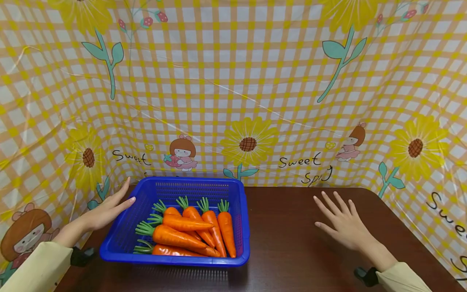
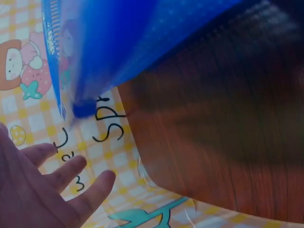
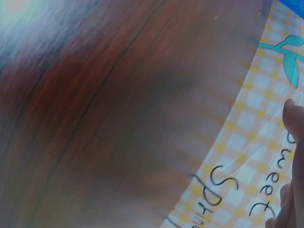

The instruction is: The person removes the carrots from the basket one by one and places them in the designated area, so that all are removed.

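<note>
A blue plastic basket (image 1: 175,259) stands on the dark brown table at the left of the head view. Inside it lie several orange carrots (image 1: 178,237) with green tops, their tips mostly pointing right and toward the near side. My left hand (image 1: 106,211) is beside the basket's left rim, fingers straight and nothing in its grasp; in the left wrist view its fingers (image 2: 71,173) spread below the blue basket wall (image 2: 114,42). On the right, my right hand (image 1: 343,225) hovers palm down over the table with fingers spread, holding nothing. Only part of it shows in the right wrist view.
The wooden table (image 1: 284,239) extends right of the basket. A checked cloth (image 1: 248,81) printed with sunflowers and cartoon girls hangs behind the table and along both sides. Dark straps with small devices (image 1: 366,277) sit on both wrists.
</note>
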Action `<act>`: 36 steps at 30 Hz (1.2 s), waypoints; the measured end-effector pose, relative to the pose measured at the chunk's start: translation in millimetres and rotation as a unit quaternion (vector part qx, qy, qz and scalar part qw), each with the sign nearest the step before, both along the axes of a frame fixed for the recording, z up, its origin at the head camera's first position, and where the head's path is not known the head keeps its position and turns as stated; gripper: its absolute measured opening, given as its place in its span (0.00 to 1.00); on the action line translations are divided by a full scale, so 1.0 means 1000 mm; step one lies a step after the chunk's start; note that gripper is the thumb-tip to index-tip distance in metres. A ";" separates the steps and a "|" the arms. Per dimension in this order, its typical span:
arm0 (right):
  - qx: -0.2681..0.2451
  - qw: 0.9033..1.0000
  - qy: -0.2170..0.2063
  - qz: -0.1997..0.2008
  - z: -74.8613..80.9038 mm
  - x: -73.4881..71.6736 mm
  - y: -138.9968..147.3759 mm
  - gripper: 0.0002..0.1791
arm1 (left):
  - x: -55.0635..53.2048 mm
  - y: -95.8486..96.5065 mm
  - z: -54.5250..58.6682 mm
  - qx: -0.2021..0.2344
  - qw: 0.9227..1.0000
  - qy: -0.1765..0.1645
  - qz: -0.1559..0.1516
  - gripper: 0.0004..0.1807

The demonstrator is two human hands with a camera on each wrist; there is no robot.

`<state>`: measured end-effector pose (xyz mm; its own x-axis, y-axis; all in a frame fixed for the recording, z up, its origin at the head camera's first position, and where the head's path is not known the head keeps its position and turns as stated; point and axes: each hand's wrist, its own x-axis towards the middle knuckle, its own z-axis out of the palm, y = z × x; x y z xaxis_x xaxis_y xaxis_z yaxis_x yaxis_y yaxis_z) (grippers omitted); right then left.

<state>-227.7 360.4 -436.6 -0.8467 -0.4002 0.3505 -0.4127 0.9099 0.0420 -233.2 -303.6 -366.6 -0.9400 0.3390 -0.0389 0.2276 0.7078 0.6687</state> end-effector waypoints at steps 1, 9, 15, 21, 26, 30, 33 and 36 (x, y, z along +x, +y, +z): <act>-0.002 1.000 0.001 0.002 0.001 0.000 -0.003 0.42 | -0.001 0.000 0.000 0.008 1.000 -0.007 -0.002 0.43; -0.018 1.000 -0.002 0.014 0.008 0.002 -0.023 0.42 | -0.014 0.001 0.002 0.009 0.999 -0.027 0.015 0.42; -0.010 0.998 0.033 0.043 0.015 0.004 -0.046 0.45 | -0.021 0.001 0.007 -0.003 0.999 -0.044 0.022 0.42; -0.014 0.997 0.041 0.065 0.028 0.007 -0.070 0.44 | -0.026 0.001 0.014 0.018 0.996 -0.082 -0.003 0.42; -0.022 0.996 0.043 0.077 0.034 0.011 -0.084 0.43 | -0.033 -0.001 0.015 0.023 0.996 -0.092 -0.004 0.43; -0.027 0.994 0.056 0.093 0.038 0.015 -0.097 0.37 | -0.035 -0.004 0.012 0.017 0.995 -0.095 0.010 0.42; -0.033 0.991 0.074 0.107 0.042 0.016 -0.106 0.34 | -0.035 -0.007 0.009 0.021 0.996 -0.090 0.017 0.41; -0.040 0.988 0.090 0.122 0.047 0.017 -0.117 0.34 | -0.035 -0.010 0.007 0.029 0.996 -0.086 0.025 0.40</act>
